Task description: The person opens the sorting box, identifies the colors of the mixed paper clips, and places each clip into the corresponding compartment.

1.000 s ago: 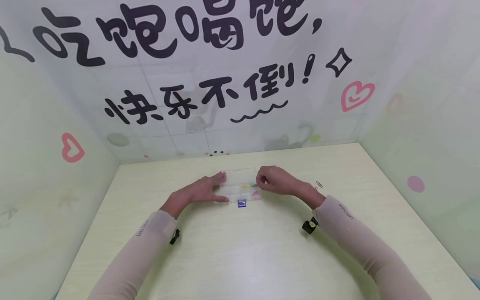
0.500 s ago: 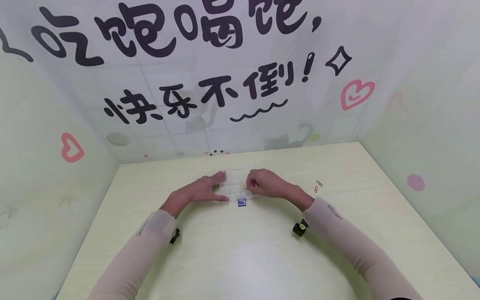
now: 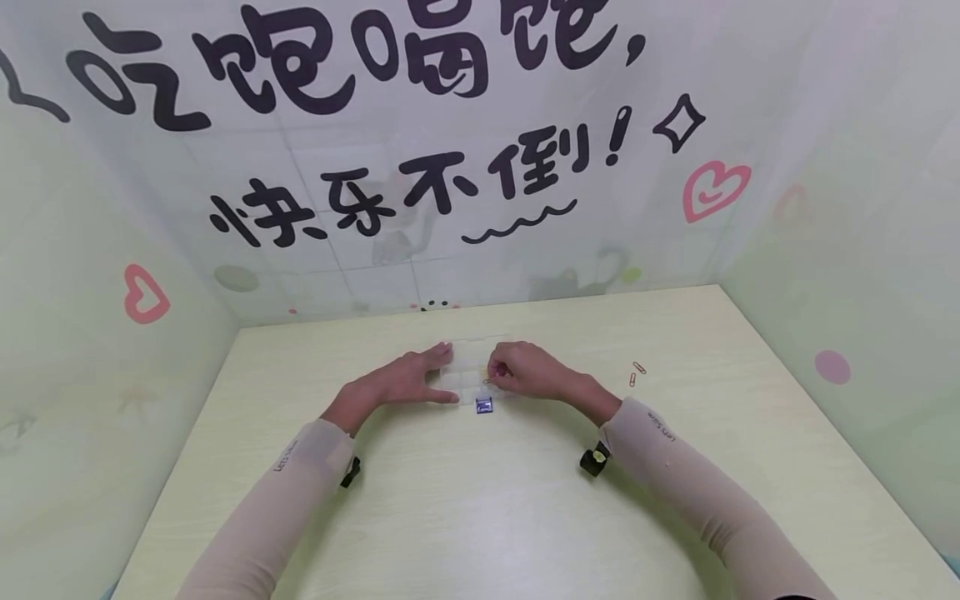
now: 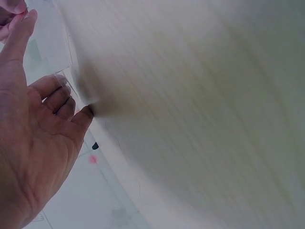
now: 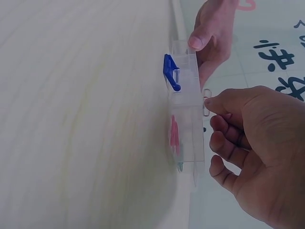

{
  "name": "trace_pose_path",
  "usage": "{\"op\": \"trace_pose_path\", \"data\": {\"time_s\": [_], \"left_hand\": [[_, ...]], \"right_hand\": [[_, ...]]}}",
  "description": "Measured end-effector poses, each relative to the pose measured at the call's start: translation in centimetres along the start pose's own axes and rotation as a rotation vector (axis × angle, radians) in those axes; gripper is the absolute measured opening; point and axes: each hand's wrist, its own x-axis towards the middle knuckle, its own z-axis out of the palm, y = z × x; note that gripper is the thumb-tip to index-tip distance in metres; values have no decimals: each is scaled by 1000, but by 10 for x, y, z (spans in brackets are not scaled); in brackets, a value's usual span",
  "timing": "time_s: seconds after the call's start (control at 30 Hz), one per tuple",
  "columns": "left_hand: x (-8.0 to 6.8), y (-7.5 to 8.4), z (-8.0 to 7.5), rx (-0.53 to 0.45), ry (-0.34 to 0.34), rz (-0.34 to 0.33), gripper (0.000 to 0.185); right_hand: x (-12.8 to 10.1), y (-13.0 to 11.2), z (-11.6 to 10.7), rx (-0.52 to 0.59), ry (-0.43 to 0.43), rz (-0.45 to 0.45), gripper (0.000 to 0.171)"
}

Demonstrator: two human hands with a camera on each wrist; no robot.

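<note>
The left hand point(image 3: 408, 379) lies open, steadying the clear box point(image 5: 187, 114); the right hand point(image 3: 525, 372) pinches a paper clip point(image 5: 206, 103), which might slip beside its compartment.

Soft, even light fills the scene, and the surface point(image 3: 525, 500) shows a pale sheen in front of the hands. Shadows are faint. The head view bows at its edges. Both wrist views smear the surface with blur.

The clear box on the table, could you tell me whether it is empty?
Not empty: the clear box holds pink clips in one compartment.
</note>
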Motion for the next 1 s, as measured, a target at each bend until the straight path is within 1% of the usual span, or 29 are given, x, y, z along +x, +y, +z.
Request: {"op": "trace_pose_path", "data": {"time_s": [0.17, 0.4, 0.57, 1.0], "left_hand": [[0, 0, 0, 5, 5, 5, 110], [1, -1, 0, 12, 2, 4, 109], [0, -1, 1, 11, 3, 4, 109], [1, -2, 2, 16, 8, 8, 109]], "right_hand": [[-2, 0, -2, -2, 4, 8, 7], [-8, 7, -12, -29, 30, -20, 12], [-17, 15, -19, -41, 41, -12, 12], [-46, 31, -50, -47, 73, -10, 14]]}}
